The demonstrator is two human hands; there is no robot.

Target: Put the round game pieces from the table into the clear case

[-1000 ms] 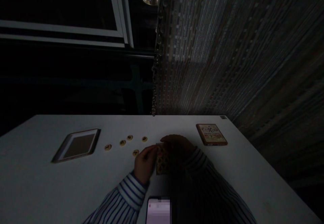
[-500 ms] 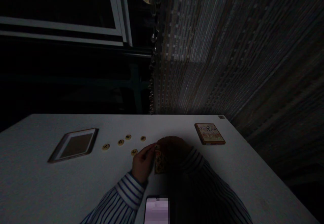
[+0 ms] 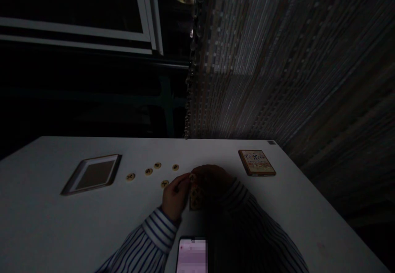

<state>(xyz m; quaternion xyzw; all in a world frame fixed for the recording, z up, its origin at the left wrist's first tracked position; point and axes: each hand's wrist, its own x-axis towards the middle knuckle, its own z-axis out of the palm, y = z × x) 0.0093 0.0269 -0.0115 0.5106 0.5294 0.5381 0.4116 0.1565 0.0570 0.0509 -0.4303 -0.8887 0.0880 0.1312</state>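
My left hand (image 3: 175,194) is closed, its thumb and fingertips pinching a round wooden Chinese chess piece (image 3: 192,178) at the top end of a small box (image 3: 195,208). Several more pieces (image 3: 195,195) lie packed in that box. Over the box's far right side curves my right hand (image 3: 214,178), in deep shadow; its fingers and anything in them cannot be made out. Just beyond my left hand a loose chess piece (image 3: 164,184) rests on the white table (image 3: 123,227).
More loose pieces (image 3: 148,171) are spread left of my hands. A shallow open box lid (image 3: 95,174) lies at the left, a printed box lid (image 3: 257,162) at the right. A lit phone (image 3: 191,256) is at the near edge. Behind hangs a string curtain (image 3: 240,59).
The view has shifted slightly. Both hands stay at the small box, with the left fingertips still at the chess piece; the loose pieces keep their places.
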